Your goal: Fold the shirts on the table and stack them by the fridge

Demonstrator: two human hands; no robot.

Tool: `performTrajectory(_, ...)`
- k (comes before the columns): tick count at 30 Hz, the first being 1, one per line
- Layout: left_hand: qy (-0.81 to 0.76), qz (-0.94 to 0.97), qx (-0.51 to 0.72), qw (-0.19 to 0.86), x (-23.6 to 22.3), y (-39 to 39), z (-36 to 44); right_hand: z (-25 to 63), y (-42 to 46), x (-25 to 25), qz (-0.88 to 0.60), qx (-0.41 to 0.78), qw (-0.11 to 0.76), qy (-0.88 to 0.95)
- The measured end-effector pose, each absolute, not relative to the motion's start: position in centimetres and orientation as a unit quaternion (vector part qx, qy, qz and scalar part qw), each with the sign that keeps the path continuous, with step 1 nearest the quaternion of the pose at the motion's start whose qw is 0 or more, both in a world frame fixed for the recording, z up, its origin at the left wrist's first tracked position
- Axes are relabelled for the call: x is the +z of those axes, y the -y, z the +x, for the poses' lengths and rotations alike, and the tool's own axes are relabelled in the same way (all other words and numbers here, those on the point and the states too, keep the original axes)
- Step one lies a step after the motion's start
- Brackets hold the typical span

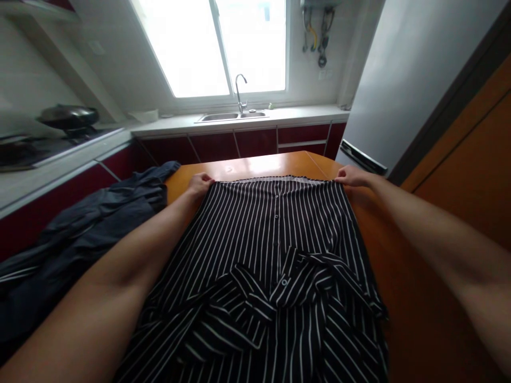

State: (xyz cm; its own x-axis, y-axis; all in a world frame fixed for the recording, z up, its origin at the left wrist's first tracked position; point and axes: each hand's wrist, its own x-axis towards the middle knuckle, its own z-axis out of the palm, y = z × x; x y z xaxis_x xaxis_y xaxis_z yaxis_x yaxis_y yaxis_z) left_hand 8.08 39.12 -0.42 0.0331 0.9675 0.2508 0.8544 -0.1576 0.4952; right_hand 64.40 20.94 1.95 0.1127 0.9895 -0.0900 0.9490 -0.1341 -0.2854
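A black shirt with white stripes (275,234) lies spread flat on an orange table (399,276), buttons up, its collar near me and its hem at the far side. My left hand (199,184) pinches the hem's far left corner. My right hand (351,175) grips the far right corner. Both arms reach out over the shirt's sides.
A dark blue-grey garment (80,234) lies heaped on the left of the table. Behind are red cabinets, a counter with a sink and tap (239,101), a wok on a stove (69,117) at left, and a grey fridge (399,80) at right.
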Motion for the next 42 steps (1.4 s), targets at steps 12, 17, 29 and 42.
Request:
performTrajectory(12,-0.711,0.638,0.296,0.007,1.8,-38.9,6.4,55.9,-26.9,2.5,-0.757,-0.044,0.203,0.619)
performTrajectory(17,-0.62,0.741,0.259,-0.009,0.8,-35.6,8.5,50.6,-26.3,1.3,-0.728,-0.01,0.191,0.659)
performTrajectory(29,-0.397,0.913,0.046,0.08,-2.3,-28.9,21.1,39.9,-20.3,-1.6,-0.609,0.116,0.038,0.784)
performTrajectory(42,-0.521,0.845,0.062,0.101,-2.9,-33.9,21.3,39.2,-25.2,-2.0,-0.635,0.075,0.094,0.763)
